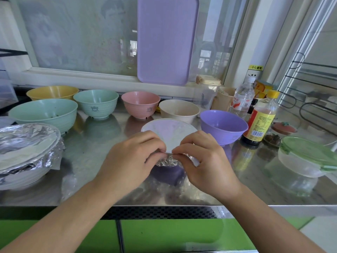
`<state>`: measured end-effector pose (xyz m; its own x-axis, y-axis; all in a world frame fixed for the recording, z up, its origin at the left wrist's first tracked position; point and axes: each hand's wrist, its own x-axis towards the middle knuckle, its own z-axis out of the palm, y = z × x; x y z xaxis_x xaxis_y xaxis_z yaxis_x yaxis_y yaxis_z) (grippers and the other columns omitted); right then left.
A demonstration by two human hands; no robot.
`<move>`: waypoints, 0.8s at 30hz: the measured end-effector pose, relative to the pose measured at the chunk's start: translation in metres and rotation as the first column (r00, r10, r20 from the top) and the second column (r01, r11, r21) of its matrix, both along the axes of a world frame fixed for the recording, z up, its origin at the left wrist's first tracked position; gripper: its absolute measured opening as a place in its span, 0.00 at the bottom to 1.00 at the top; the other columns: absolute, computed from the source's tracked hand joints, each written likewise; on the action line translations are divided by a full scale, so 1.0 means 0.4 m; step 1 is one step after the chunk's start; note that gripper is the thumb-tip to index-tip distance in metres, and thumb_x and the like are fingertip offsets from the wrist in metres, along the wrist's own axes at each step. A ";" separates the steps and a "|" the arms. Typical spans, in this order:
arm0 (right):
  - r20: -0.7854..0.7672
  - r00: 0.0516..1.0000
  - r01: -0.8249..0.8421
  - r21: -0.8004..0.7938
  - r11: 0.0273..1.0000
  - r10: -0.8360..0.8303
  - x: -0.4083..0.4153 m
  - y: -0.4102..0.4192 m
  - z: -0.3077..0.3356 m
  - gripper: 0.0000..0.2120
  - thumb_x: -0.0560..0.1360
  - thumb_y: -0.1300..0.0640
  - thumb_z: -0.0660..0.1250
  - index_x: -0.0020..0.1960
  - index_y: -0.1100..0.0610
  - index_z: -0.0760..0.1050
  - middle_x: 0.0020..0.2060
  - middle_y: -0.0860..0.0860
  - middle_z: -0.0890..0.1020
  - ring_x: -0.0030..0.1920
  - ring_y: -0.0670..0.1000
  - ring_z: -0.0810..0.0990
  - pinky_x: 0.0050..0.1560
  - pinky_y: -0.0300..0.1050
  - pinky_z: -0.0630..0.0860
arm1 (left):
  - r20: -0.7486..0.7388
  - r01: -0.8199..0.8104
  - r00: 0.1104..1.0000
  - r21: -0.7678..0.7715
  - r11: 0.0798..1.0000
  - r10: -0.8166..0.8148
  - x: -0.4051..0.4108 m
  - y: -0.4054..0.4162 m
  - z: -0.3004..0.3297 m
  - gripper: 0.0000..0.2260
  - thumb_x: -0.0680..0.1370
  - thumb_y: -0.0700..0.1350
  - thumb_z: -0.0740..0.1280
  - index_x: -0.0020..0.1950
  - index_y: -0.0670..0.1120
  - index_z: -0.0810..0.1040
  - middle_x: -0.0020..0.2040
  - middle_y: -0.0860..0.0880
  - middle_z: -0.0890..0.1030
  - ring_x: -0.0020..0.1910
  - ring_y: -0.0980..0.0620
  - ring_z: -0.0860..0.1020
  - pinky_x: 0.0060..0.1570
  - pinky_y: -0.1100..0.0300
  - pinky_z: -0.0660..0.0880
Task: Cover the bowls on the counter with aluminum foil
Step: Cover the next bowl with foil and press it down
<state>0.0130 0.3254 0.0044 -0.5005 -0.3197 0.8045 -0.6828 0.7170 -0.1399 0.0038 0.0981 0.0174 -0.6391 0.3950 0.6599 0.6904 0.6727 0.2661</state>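
Observation:
A purple bowl [168, 173] stands at the front middle of the steel counter [94, 152], its top covered by a smooth sheet of aluminum foil [168, 129]. My left hand [134, 159] and my right hand [204, 157] meet at the bowl's near rim, and both pinch the crumpled foil edge there. At the left stands a white bowl [20, 177] wrapped in foil. Uncovered bowls stand behind: yellow [52, 92], two mint green [43, 112] [95, 103], pink [140, 104], cream [179, 109] and purple [223, 128].
A purple tray [166, 39] leans against the window. At the right stand a water bottle [243, 98], a sauce bottle [260, 119], a clear container with a green lid [308, 157] and a wire rack [313, 99]. The counter's front edge runs just under my wrists.

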 end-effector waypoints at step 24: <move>-0.015 1.000 0.018 -0.013 1.000 -0.018 0.000 0.000 -0.004 0.01 0.76 0.59 0.78 0.47 0.55 0.86 0.43 0.48 0.81 0.45 0.55 0.80 0.46 0.57 0.74 | -0.038 -0.058 0.998 0.004 0.998 0.058 0.008 0.014 -0.013 0.09 0.74 0.53 0.77 0.47 0.55 0.78 0.48 0.59 0.77 0.43 0.57 0.75 0.33 0.50 0.76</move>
